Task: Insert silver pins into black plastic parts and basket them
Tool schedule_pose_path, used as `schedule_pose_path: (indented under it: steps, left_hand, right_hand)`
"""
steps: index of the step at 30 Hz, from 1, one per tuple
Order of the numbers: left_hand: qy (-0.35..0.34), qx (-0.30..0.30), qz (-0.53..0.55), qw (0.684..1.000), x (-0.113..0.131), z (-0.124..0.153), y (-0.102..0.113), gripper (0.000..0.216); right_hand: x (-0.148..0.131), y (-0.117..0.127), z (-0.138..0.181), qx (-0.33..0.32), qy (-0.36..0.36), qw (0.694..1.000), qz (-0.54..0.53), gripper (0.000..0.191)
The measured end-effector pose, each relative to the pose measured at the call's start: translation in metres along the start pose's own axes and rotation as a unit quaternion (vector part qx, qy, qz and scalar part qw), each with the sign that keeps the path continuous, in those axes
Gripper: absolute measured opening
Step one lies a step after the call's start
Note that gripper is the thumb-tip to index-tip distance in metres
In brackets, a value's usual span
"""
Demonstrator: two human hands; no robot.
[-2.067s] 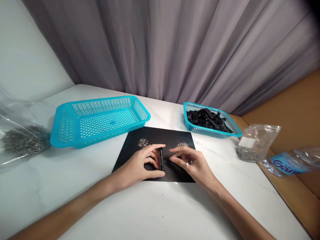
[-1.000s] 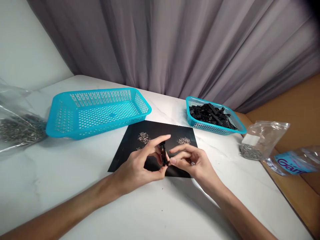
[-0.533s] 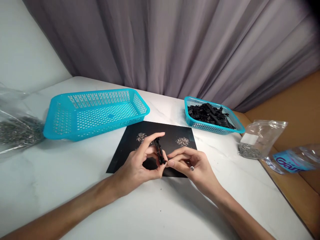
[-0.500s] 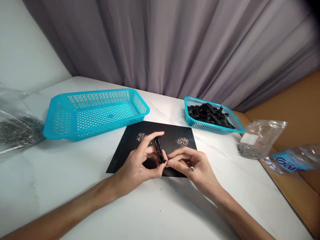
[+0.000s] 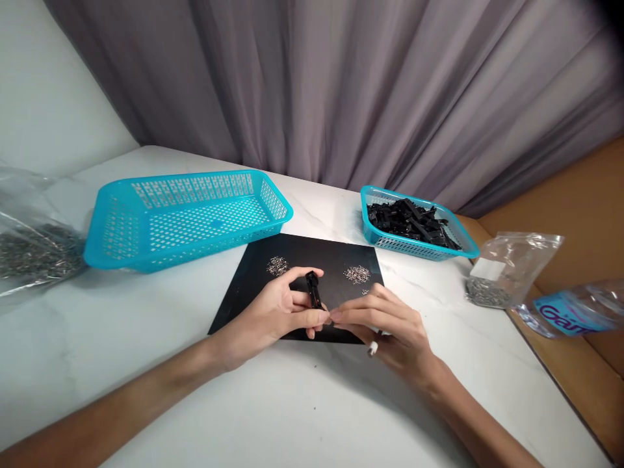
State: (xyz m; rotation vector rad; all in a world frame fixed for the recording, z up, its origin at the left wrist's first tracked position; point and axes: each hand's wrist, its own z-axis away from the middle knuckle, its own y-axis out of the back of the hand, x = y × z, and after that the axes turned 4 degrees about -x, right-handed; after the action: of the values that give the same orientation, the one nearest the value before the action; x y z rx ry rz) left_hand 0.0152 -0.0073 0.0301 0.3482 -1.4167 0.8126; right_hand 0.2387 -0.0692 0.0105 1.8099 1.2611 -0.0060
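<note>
My left hand [image 5: 273, 315] holds a small black plastic part [image 5: 313, 290] upright between thumb and fingers, above a black mat [image 5: 253, 286]. My right hand [image 5: 390, 325] meets it from the right, its fingertips pinched together at the part's lower end; whether something tiny sits between them is too small to tell. Two little heaps of silvery metal bits lie on the mat, one at the left [image 5: 277, 265] and one at the right [image 5: 356, 273].
An empty turquoise basket [image 5: 188, 218] stands back left. A smaller turquoise basket [image 5: 377, 242] full of black parts stands back right. Clear bags of metal bits lie at the far left [image 5: 34, 250] and right [image 5: 502, 273]. The white table's edge [image 5: 550, 383] runs along the right.
The black part was lifted off the mat by my left hand, tilted, and now sits lower again. My right hand closed in and turned palm-down at the part's lower end.
</note>
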Motion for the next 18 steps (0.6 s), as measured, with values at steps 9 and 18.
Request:
schedule_pose_path:
  steps: [9, 18]
  left_hand:
    - [-0.066, 0.028, -0.209, 0.975, -0.012, 0.002, 0.008, 0.073]
    - [-0.278, 0.100, -0.528, 0.797, -0.016, 0.009, 0.015, 0.082]
  right_hand:
    - [-0.008, -0.007, 0.000, 0.024, -0.121, 0.992, -0.035, 0.012]
    - [-0.022, -0.011, -0.008, 0.011, -0.226, 0.962, -0.152, 0.014]
